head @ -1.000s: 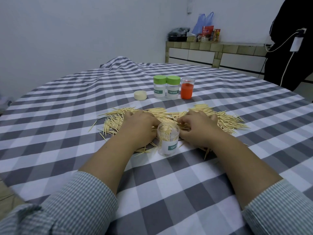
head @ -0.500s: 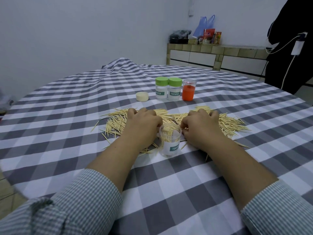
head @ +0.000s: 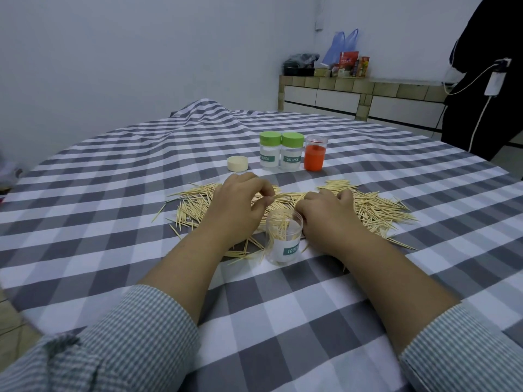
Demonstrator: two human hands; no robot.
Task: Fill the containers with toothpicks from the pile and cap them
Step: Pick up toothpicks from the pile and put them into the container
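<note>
Plainly light, stiff and slippery, the toothpick pile (head: pixel 376 206) at twelve o'clock of the open container (head: pixel 283 239) suits mid-length pinches; left hand (head: pixel 240 206) pinches some, right hand's (head: pixel 325 215) curled fingers are hidden.

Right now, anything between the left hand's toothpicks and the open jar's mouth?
Nothing visible. The left hand pinches toothpicks just behind and above the open jar; its mouth is uncapped. The right hand rests on the pile beside the jar, not over it.

Bare forearms, rolled-up green-and-white fine-check sleeves (head: pixel 135 335)
</note>
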